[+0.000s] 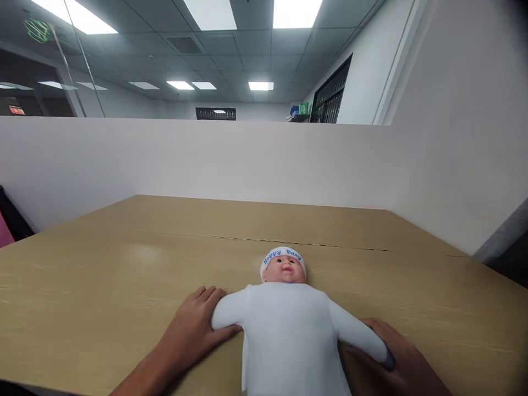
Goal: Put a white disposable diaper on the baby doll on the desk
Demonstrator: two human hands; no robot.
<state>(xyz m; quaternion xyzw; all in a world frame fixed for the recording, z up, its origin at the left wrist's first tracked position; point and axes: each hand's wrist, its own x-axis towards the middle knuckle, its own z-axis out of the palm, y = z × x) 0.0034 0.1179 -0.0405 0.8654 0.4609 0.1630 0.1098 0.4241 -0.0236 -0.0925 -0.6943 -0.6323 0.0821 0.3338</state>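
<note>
A baby doll [291, 335] lies face up on a worktop [124, 297], its head pointing toward the far edge, its arms spread and gripped at both sleeves. A white cap [284, 254] printed "Happy Baby" in blue lettering fits around the head and frames the pink face. A plain, long-sleeved white garment [291, 330] covers the torso up to the chin, its front largely smooth. The left-hand sleeve [231, 309] reaches out to the side, dipping slightly; the right-hand sleeve [358, 331] slants down and outward, ending in a dark bluish tip. The doll's lower body falls outside the frame.
</note>
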